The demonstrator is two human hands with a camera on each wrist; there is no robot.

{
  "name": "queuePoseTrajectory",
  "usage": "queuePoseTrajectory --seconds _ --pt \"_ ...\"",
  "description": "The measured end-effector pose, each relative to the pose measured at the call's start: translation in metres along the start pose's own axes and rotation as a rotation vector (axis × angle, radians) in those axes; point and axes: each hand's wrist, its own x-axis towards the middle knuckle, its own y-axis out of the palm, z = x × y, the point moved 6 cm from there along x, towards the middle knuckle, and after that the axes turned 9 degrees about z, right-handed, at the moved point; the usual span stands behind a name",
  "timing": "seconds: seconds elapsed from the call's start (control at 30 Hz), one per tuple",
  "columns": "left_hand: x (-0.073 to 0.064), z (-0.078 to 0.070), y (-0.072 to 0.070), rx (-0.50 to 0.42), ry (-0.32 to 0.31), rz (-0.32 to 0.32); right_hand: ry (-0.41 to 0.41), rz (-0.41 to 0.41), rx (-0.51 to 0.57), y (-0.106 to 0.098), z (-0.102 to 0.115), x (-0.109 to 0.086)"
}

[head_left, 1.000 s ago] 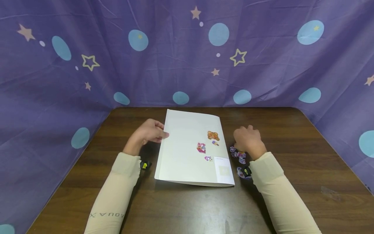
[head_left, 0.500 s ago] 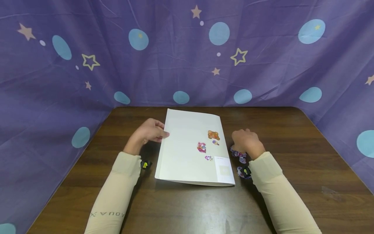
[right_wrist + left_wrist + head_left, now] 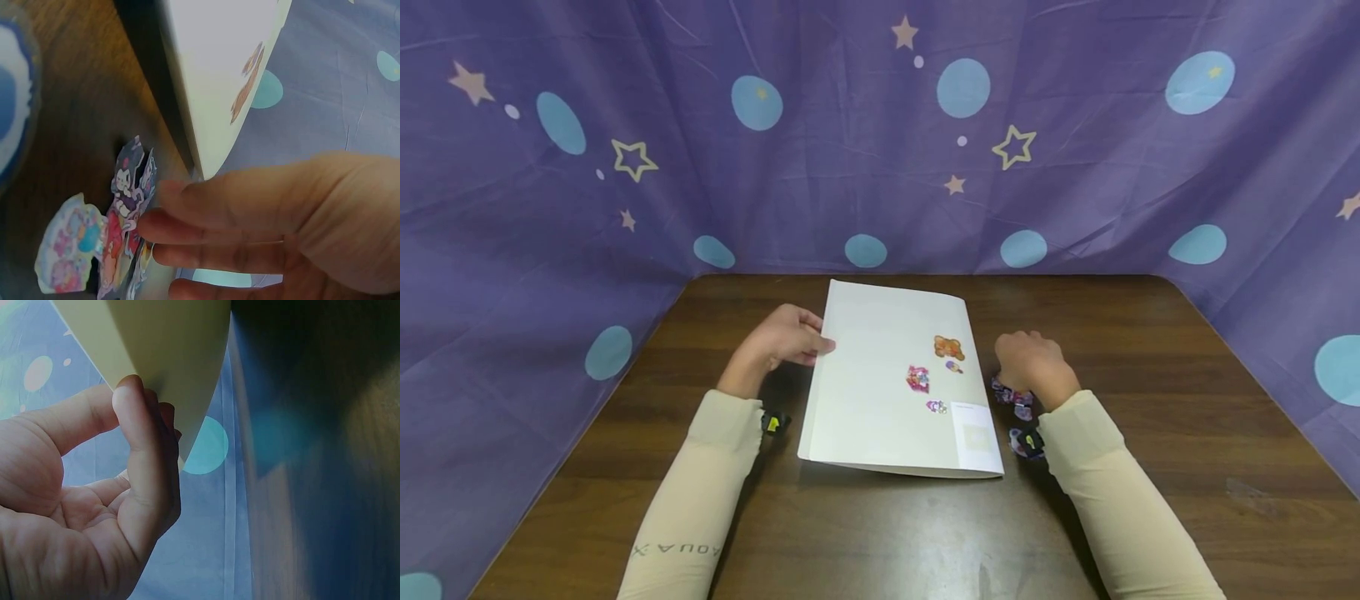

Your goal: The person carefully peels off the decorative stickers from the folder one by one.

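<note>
A white folder (image 3: 880, 433) lies at a slight tilt in mid-table. My left hand (image 3: 782, 337) pinches its left edge, thumb on top and fingers beneath; the left wrist view shows the folder's edge between thumb (image 3: 94, 409) and fingers. On the cover are a brown bear sticker (image 3: 949, 347), a pink sticker (image 3: 917, 379) and smaller ones. Right of the folder, my right hand (image 3: 1036, 364) reaches down over a small pile of cut-out stickers (image 3: 1022, 408). In the right wrist view its extended fingertips are right at a sticker with a dark-hooded character (image 3: 126, 184).
A pale label (image 3: 976, 437) covers the folder's lower right corner. Another loose sticker (image 3: 1021, 444) lies below the pile, partly behind the right wrist camera (image 3: 1032, 440). The brown wooden table (image 3: 1187, 375) meets a purple patterned curtain (image 3: 880, 167) at the back.
My right hand has moved slightly left and down over the sticker pile, covering more of it, then stayed there. The left hand and the folder have stayed in place.
</note>
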Motion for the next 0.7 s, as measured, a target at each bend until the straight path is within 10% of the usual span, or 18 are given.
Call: queuePoseTrajectory --seconds 0.7 --pt "-0.0007 -0.0004 -0.0004 -0.001 0.000 -0.001 0.006 -0.023 -0.002 0.0008 -0.0024 0.0015"
